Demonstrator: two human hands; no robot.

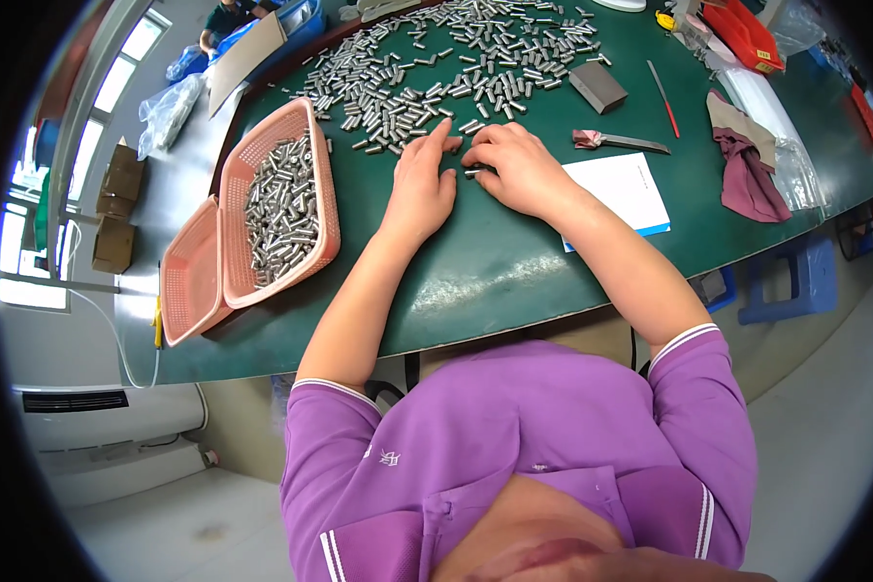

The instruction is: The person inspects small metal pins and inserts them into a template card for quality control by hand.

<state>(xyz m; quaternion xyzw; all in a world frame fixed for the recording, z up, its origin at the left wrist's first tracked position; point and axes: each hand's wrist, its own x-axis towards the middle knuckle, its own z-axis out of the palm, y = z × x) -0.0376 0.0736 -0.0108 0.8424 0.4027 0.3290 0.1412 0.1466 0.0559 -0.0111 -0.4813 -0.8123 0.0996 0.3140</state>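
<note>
A wide pile of small silvery metal cylinders point(388, 109) lies spread over the green table in front of me. At its near edge, my left hand point(423, 186) rests palm down, its fingers stretched forward and its thumb apart; nothing shows in it. Just to the right, my right hand point(522, 167) is curled, with thumb and fingers bent round one small metal cylinder point(472, 174) that pokes out darkly at the fingertips. Part of that piece is hidden by the fingers. Another loose cylinder or two lie right beyond the fingertips of both hands.
Left stands a pink basket point(328, 209) full of cylinders, beside a second pink basket point(192, 281). To the right are a grey block point(598, 87), a cloth-wrapped metal tool point(630, 143), white paper point(623, 194), a red-handled file point(665, 102) and a maroon cloth point(750, 179). Another person point(228, 21) sits far left.
</note>
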